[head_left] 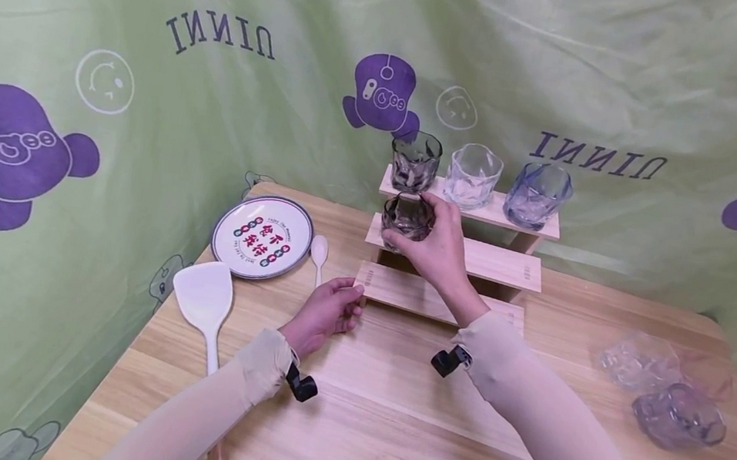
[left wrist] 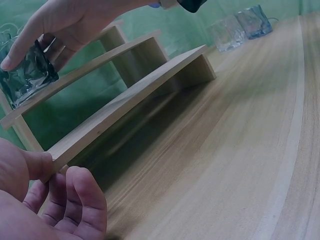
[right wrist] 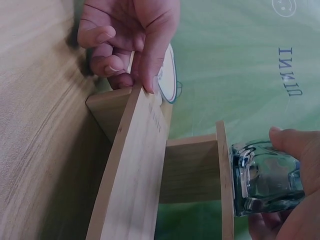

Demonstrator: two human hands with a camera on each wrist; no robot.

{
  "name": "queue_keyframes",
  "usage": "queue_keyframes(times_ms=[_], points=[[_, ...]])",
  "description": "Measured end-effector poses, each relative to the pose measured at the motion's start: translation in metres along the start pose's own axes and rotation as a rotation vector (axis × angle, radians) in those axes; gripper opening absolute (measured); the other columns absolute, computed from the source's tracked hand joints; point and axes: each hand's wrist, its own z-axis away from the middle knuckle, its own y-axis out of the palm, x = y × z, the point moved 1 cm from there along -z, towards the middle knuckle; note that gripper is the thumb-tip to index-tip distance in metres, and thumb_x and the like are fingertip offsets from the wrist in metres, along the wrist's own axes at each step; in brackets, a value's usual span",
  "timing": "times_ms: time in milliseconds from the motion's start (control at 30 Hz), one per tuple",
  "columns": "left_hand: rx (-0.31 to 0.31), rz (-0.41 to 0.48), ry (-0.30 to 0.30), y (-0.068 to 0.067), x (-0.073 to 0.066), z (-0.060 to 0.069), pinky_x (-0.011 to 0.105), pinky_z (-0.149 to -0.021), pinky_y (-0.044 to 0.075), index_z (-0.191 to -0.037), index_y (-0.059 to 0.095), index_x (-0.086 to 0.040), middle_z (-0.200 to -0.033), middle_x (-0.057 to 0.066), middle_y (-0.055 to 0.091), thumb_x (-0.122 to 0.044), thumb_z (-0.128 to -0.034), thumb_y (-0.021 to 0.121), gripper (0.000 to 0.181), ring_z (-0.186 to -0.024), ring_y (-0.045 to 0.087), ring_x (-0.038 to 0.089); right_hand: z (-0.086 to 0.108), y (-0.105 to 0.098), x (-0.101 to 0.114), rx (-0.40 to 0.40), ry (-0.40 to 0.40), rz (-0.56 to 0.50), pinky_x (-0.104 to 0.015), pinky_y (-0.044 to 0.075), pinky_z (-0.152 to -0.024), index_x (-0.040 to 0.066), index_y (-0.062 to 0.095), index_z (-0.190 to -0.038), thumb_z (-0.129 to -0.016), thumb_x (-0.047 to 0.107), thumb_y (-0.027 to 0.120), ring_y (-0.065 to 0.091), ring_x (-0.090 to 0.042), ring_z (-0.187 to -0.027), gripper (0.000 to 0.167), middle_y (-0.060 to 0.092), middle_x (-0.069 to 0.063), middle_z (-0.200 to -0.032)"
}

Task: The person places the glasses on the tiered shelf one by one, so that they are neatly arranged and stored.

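Head view: got a dark glass (head_left: pixel 405 215) at the left end of the middle shelf (head_left: pixel 500 265), pinched between thumb and fingers of the right hand (head_left: pixel 442 244). Looks snug in the right wrist view too, base right up against the wood. Also got the bottom shelf (head_left: pixel 412 290) nipped at its left end by the left hand (head_left: pixel 324 310), thumb on top, fingers curled below, probably just for steadying. As for the step, reads to me like setting a glass on the middle shelf, pretty much down already, maybe a little fine seating to go. Next move, at a guess: calls for easing thumb and fingers off without clinking the smoky glass (head_left: pixel 415 162) just behind, so worth keeping that left pinch meanwhile. Now for the count. Glasses: six. Three on the top shelf (head_left: pixel 495 209), as in that smoky one, one clear glass (head_left: pixel 473 178) and one blue glass (head_left: pixel 537 196); one in the right hand; two over on the right of the table (head_left: pixel 376 386), one see-through tumbler (head_left: pixel 641 363) and one bluish tumbler (head_left: pixel 679 417), kinda blurry. Shelves: three. Plus, off to the left, one plate (head_left: pixel 299 229), one small spoon (head_left: pixel 319 251) just beside it, one spatula (head_left: pixel 202 294).
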Motion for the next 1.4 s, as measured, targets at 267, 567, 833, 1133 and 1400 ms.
queue_keyframes(times_ms=[267, 567, 833, 1133, 1400], points=[[-0.004, -0.005, 0.005, -0.001, -0.001, 0.001, 0.027, -0.063, 0.053, -0.137, 0.048, -0.006, -0.102, 0.009, 0.063, -0.021, -0.0994, 0.067, 0.045, -0.081, 0.059, 0.016, -0.001, 0.001, 0.000, 0.000, 0.000, 0.018, -0.040, 0.042, -0.105, 0.004, 0.047, -0.145, -0.070, 0.037, 0.095, 0.051, -0.029, -0.118, 0.095, 0.047, -0.016, -0.133], [0.009, -0.009, -0.012, 0.001, 0.001, 0.000, 0.027, -0.063, 0.054, -0.136, 0.049, -0.007, -0.105, 0.010, 0.063, -0.019, -0.0991, 0.067, 0.043, -0.082, 0.059, 0.017, 0.023, -0.025, -0.016, 0.021, 0.069, -0.094, -0.042, 0.047, -0.101, 0.008, 0.042, -0.150, -0.070, 0.043, 0.094, 0.052, -0.028, -0.115, 0.102, 0.046, -0.013, -0.135], [0.007, -0.006, 0.003, -0.001, 0.001, -0.002, 0.027, -0.062, 0.054, -0.137, 0.048, -0.006, -0.106, 0.012, 0.064, -0.019, -0.0990, 0.067, 0.044, -0.081, 0.060, 0.017, 0.061, -0.064, -0.037, -0.048, 0.061, -0.173, -0.048, 0.047, -0.102, 0.008, 0.047, -0.147, -0.081, 0.022, 0.089, 0.052, -0.033, -0.117, 0.080, 0.050, -0.012, -0.137], [0.002, -0.010, 0.002, -0.001, 0.000, -0.002, 0.027, -0.062, 0.054, -0.136, 0.048, -0.007, -0.104, 0.011, 0.064, -0.019, -0.0992, 0.067, 0.044, -0.081, 0.060, 0.017, 0.099, -0.131, -0.079, -0.157, 0.199, -0.091, -0.040, 0.047, -0.099, 0.006, 0.040, -0.151, -0.086, 0.017, 0.085, 0.052, -0.027, -0.116, 0.080, 0.052, -0.014, -0.137], [-0.006, -0.005, -0.010, -0.001, 0.000, 0.000, 0.027, -0.062, 0.054, -0.137, 0.048, -0.007, -0.104, 0.011, 0.063, -0.020, -0.0992, 0.067, 0.044, -0.082, 0.060, 0.017, 0.124, -0.196, -0.128, -0.294, 0.360, 0.061, -0.025, 0.044, -0.100, 0.011, 0.039, -0.153, -0.088, 0.028, 0.082, 0.049, -0.019, -0.118, 0.080, 0.047, -0.013, -0.143]])
